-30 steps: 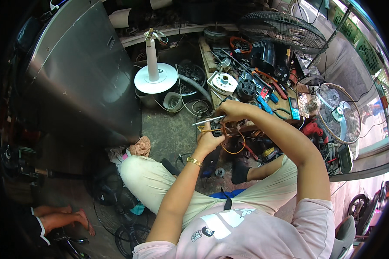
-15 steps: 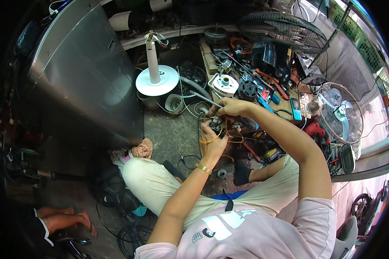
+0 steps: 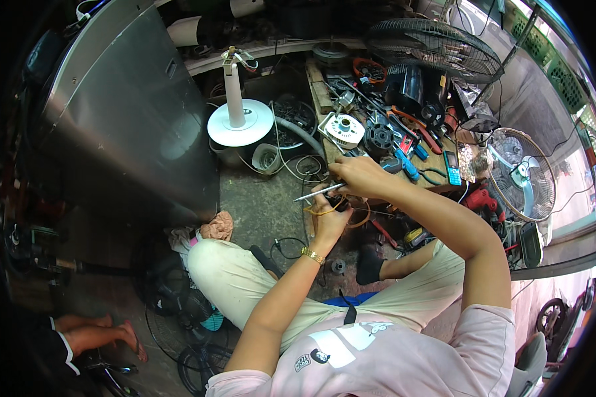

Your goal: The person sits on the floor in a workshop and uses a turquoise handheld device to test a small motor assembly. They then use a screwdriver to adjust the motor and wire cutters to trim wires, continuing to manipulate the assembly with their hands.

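Across left fingers [image 3: 320,201] seemingly holding dark part [image 3: 338,204], leftward-pointing rod [image 3: 311,194], gripped by right fingers [image 3: 346,174]

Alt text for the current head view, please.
A right hand holds a slender metal-shafted tool close to the left hand, which grips a dark part with yellow wire. A cluttered workbench lies ahead to the right.

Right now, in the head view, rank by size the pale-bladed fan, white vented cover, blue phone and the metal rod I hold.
Pale-bladed fan
White vented cover
Blue phone and metal rod, unranked: the rod looks longer but thinner.
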A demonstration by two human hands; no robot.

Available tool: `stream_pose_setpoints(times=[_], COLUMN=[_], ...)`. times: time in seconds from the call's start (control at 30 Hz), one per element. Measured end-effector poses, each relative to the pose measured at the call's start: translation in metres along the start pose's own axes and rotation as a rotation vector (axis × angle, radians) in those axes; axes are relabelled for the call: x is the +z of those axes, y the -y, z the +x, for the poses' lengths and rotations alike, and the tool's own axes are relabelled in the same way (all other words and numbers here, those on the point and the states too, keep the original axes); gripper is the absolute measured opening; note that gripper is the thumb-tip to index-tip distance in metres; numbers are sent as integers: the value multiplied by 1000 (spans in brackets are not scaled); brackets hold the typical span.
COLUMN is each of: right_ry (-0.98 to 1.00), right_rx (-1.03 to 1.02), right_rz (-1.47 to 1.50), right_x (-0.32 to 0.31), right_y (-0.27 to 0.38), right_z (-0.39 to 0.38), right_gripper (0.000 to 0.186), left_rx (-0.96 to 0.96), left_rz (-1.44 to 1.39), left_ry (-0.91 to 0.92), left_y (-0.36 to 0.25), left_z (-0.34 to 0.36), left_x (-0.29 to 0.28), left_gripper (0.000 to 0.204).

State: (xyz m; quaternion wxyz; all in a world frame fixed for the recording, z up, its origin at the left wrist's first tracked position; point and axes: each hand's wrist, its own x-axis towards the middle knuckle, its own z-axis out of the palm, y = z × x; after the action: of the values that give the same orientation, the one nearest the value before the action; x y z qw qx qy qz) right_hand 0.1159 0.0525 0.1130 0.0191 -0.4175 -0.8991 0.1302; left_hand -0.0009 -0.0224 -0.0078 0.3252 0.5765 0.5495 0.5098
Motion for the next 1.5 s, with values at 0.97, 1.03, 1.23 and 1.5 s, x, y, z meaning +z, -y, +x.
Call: stream_pose_setpoints(times=[0.97,1.03,1.23,1.5], right_ry=[524,526,481,355], right_rx=[-186,-217,-279,-120], right_rz=[410,432,442,-31], right_x=[-3,-2,-3,-64], right_y=[-26,-28,-28,-7], right_z=[44,43,37,20], right_gripper=[29,30,28,57], left_rx=[53,22,141,-314], left_rz=[-118,-129,-146,-703], left_ry=[207,271,358,352], left_y=[2,8,22,34], left_z=[8,9,16,9], left_x=[-14,-14,-17,-20], left_gripper=[69,72,74,73])
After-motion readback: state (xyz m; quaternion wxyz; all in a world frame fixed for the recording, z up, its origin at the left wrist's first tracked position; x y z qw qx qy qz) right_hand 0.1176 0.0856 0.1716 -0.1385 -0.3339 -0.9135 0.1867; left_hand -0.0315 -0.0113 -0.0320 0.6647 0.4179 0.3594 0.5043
